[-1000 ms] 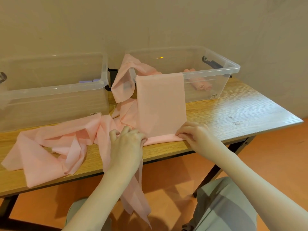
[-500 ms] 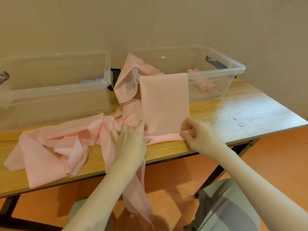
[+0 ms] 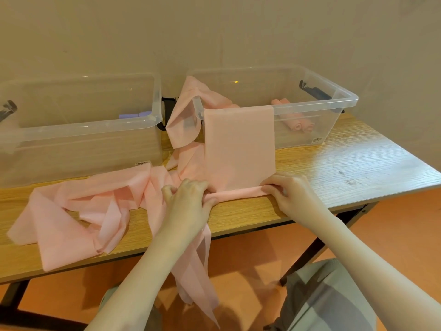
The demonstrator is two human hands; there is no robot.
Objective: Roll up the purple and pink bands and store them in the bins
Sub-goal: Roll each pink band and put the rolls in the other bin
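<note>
Since 0.5 s ago, left hand (image 3: 188, 199), right hand (image 3: 288, 192) curled tighter onto pink band (image 3: 238, 149) rolled edge.

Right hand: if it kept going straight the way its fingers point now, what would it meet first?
The right hand points left along the rolled pink band it pinches, so beyond the roll it would likely meet the left hand first.

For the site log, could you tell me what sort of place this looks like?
Probably a plain indoor workroom: a bare wall, an orange floor, and a wooden table with two clear plastic bins.
</note>
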